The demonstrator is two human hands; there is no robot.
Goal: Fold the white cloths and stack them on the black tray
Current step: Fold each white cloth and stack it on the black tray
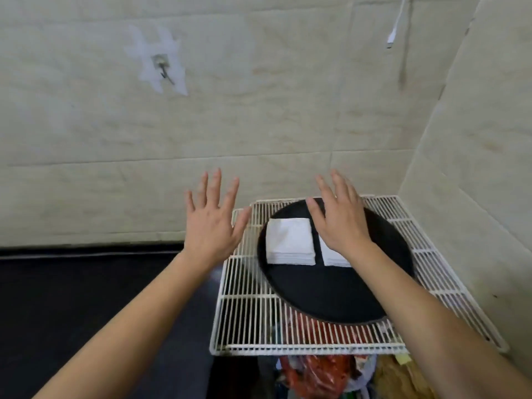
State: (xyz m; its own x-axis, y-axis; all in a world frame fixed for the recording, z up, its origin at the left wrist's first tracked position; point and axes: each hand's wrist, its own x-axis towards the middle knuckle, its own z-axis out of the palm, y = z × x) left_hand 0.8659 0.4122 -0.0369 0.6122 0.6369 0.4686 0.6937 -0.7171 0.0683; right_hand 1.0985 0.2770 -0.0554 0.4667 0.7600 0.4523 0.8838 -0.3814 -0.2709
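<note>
Forearms: both bare, entering from the bottom corners and reaching forward; nearest the camera.
Left hand (211,223): raised, back toward the camera, fingers spread wide and released; holds nothing. Sits left of the wire rack, thumb tip over the rack's far-left corner in the picture.
Right hand (339,223): flat, back up, fingers extended and loosely together, released, grasping nothing. Positioned over the black tray and overlapping the right cloth stack; contact with the cloth cannot be judged from this angle.
Black tray (331,295): round, lying flat on the wire rack, its near half bare.
Left cloth stack (289,241): folded white cloths, square, several layers visible at the near edge; on the tray's far-left part.
Right cloth stack (334,259): folded white, just beside the left stack with a narrow dark gap between; mostly hidden under the right hand.
Wire rack (250,321): white grid shelf, set in the wall corner.
Under the rack: red packaging (313,372), blurred; contents unreadable.
Wall: pale tiles; metal hook (164,69) on a patch of white adhesive, upper left; white cable end (393,36) hanging, upper right.
</note>
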